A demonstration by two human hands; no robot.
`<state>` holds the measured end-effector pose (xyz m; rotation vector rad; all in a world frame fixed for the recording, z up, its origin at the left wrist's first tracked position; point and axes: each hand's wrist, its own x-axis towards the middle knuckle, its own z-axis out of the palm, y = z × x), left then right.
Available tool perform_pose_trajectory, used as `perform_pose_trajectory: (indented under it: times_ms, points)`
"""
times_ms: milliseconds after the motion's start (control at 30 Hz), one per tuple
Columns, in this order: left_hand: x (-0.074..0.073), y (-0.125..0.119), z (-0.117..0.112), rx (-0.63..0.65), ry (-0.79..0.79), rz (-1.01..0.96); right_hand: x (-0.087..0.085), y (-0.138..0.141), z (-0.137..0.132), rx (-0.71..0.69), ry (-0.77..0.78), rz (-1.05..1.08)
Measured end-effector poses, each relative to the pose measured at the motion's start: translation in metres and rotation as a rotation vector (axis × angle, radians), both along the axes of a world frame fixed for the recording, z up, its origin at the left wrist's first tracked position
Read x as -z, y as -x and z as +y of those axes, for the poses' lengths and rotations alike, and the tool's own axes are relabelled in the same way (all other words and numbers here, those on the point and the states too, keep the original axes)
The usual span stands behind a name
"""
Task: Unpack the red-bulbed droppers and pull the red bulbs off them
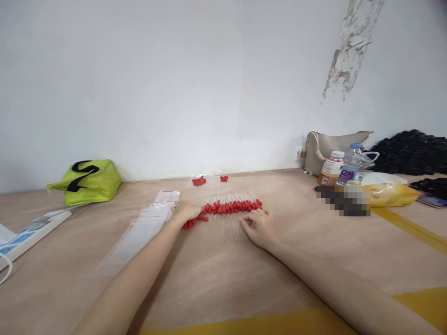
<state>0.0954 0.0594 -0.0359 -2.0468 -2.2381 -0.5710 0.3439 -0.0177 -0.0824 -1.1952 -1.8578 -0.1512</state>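
A row of red elongated pieces (232, 206) lies across the table in front of me, with thin pale sticks pointing away behind it. More thin clear sticks (228, 228) lie on the near side of the row. My left hand (186, 211) is at the row's left end, fingers curled in; what they hold, if anything, is hidden. Below it sits a small pile of loose red pieces (189, 224). At the right end, my right hand (259, 226) has thumb and fingers pinched together beside the clear sticks; whatever is between them is too small to make out.
Clear zip bags (143, 228) overlap left of my left hand. Near the wall lies clear plastic with red pieces (199, 180). A lime-green bag (92, 179) and power strip (31, 237) stand left. Bottles (331, 167), a grey bag (340, 139) and a yellow packet (391, 194) are right.
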Motion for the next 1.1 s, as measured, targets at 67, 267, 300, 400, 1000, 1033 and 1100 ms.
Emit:
perform_pose_trajectory:
  times_ms: [67, 267, 300, 400, 1000, 1033, 1100]
  points:
    - [-0.006, 0.001, -0.012, 0.018, -0.064, 0.017, 0.001, 0.0, 0.001, -0.016, -0.016, -0.003]
    - [0.001, 0.004, -0.069, 0.424, -0.202, 0.088, -0.001, 0.001, 0.001, -0.158, -0.147, 0.065]
    - [0.007, 0.003, -0.078, 0.514, -0.213, 0.101, -0.001, 0.001, 0.0, -0.164, -0.172, 0.063]
    - [0.025, -0.002, -0.095, 0.685, -0.269, 0.099, -0.003, 0.0, -0.005, -0.225, -0.205, -0.036]
    - [0.039, -0.015, -0.102, 0.871, -0.42, 0.021, -0.004, 0.009, -0.011, -0.355, -0.143, -0.3]
    - [0.039, -0.015, -0.101, 0.879, -0.434, 0.027, -0.005, 0.01, -0.012, -0.366, -0.152, -0.299]
    - [0.039, -0.016, -0.1, 0.874, -0.441, 0.03, -0.006, 0.01, -0.013, -0.384, -0.172, -0.299]
